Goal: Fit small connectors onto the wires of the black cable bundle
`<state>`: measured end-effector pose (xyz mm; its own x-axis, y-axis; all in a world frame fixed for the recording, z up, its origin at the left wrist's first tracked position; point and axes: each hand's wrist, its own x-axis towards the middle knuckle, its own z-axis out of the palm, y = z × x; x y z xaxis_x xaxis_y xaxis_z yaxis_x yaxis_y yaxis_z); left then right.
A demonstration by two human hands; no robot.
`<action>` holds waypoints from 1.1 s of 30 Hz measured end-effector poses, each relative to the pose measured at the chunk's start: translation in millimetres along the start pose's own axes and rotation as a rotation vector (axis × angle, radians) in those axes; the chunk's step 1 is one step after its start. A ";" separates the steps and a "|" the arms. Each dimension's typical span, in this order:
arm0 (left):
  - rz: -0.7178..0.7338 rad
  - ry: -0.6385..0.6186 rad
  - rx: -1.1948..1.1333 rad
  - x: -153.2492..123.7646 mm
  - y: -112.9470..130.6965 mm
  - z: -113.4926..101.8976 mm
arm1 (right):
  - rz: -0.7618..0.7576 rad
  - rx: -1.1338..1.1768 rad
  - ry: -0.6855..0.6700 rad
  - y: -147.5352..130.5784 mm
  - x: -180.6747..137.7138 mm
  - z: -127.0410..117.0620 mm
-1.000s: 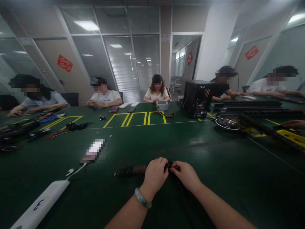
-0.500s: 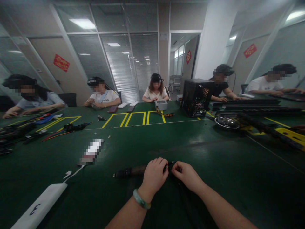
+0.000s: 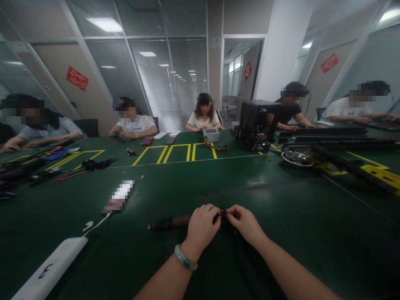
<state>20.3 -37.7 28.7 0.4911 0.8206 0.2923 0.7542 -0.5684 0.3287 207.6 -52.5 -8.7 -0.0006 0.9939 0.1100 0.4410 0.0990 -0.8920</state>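
On the green table, a dark cylindrical tool (image 3: 168, 223), resembling an electric screwdriver, lies crosswise with its narrow tip to the left. My left hand (image 3: 203, 227) is closed around its right part, hiding much of the body. A small black piece (image 3: 223, 213) shows between my two hands at the tool's right end. The thumb and fingers of my right hand (image 3: 242, 221) pinch at that piece; its exact kind cannot be made out. A dark strip or cable (image 3: 246, 258) runs from near my right hand toward me, dim against the table.
A white power bank (image 3: 53, 266) marked 3 and a phone (image 3: 120, 196) joined by a cable lie at left. Bundled wires (image 3: 93, 164) are farther left. A black computer case (image 3: 259, 125), a metal bowl (image 3: 296, 158) and a grey box (image 3: 211, 134) stand beyond. Several people sit around.
My right hand has shifted slightly up, its fingertips now closer to my left hand, at the small black piece. My left hand stays around the tool. The view has tipped slightly.
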 end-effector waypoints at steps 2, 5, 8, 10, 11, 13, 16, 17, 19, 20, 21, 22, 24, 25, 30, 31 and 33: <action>-0.012 -0.008 0.004 -0.1 1.2 -0.9 | -0.006 -0.024 -0.001 -0.3 -0.4 0.3; -0.032 -0.023 0.015 0.8 3.0 -0.7 | -0.018 -0.058 -0.001 -1.6 -0.9 0.4; -0.056 -0.024 0.038 2.3 5.0 1.1 | -0.014 -0.068 -0.009 -4.5 -1.7 -1.6; -0.069 -0.014 0.056 3.0 6.2 2.6 | -0.010 -0.060 -0.023 -7.0 -2.2 -3.4; -0.072 -0.011 0.062 3.1 6.5 3.1 | -0.010 -0.051 -0.032 -8.3 -2.5 -4.2; -0.073 -0.010 0.071 2.7 6.7 3.0 | -0.009 -0.032 -0.044 -10.3 -2.9 -5.1; -0.042 -0.026 0.067 0.4 5.8 0.4 | -0.004 -0.024 -0.053 -11.0 -3.2 -4.9; -0.024 -0.028 0.059 -0.6 5.4 -0.8 | -0.002 -0.025 -0.055 -10.7 -3.2 -4.6; 0.006 -0.023 0.039 -2.5 5.0 -2.4 | 0.003 -0.024 -0.053 -9.2 -2.9 -3.9; 0.011 -0.017 0.033 -3.3 5.1 -2.7 | 0.006 -0.022 -0.050 -8.3 -2.6 -3.6; 0.009 -0.010 0.030 -3.7 5.3 -2.7 | 0.008 -0.021 -0.046 -7.2 -2.2 -3.3; 0.002 -0.004 0.029 -3.9 5.7 -2.3 | 0.007 -0.021 -0.044 -6.1 -1.8 -3.1; -0.014 0.009 0.027 -3.9 6.5 -1.0 | 0.003 -0.025 -0.036 -4.2 -1.1 -2.6; -0.019 0.015 0.021 -3.7 6.9 -0.3 | 0.001 -0.028 -0.035 -3.4 -0.7 -2.5; 0.022 0.042 -0.024 -3.8 6.3 2.0 | -0.012 -0.024 -0.020 -3.4 -0.3 -2.6; 0.027 0.046 -0.028 -4.0 5.9 2.3 | -0.010 -0.017 -0.023 -4.3 -0.6 -3.1; 0.029 0.048 -0.037 -4.2 5.1 2.3 | 0.002 -0.014 -0.044 -6.5 -1.8 -4.5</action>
<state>23.2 -43.9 27.1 0.4906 0.8005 0.3442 0.7230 -0.5945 0.3519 208.8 -55.2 -1.2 -0.0392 0.9953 0.0884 0.4535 0.0965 -0.8860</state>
